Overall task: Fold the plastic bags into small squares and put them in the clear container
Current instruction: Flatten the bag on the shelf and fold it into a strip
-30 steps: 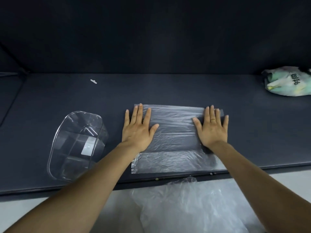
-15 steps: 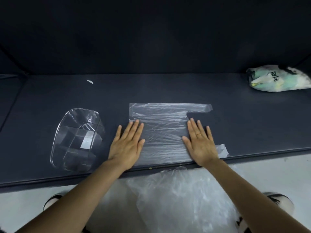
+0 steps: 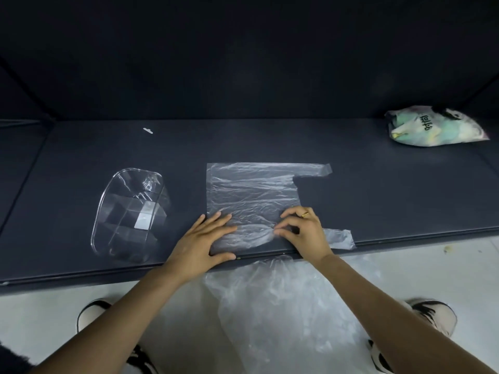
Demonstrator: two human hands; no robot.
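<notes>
A clear plastic bag (image 3: 251, 190) lies flat on the dark table (image 3: 378, 190), its two handles pointing right. My left hand (image 3: 201, 242) rests flat on the bag's near left corner, fingers apart. My right hand (image 3: 303, 232) has its fingers curled, pinching the bag's near edge beside the lower handle. The clear container (image 3: 129, 214) stands to the left of the bag, and I cannot tell what is inside it.
A pile of loose clear plastic bags (image 3: 283, 306) hangs below the table's front edge. A filled printed bag (image 3: 434, 126) lies at the far right. A small white scrap (image 3: 148, 130) sits far left. My shoes show on the pale floor.
Both hands slid toward me over the bag to its near edge. The right hand changed from flat to pinching the plastic.
</notes>
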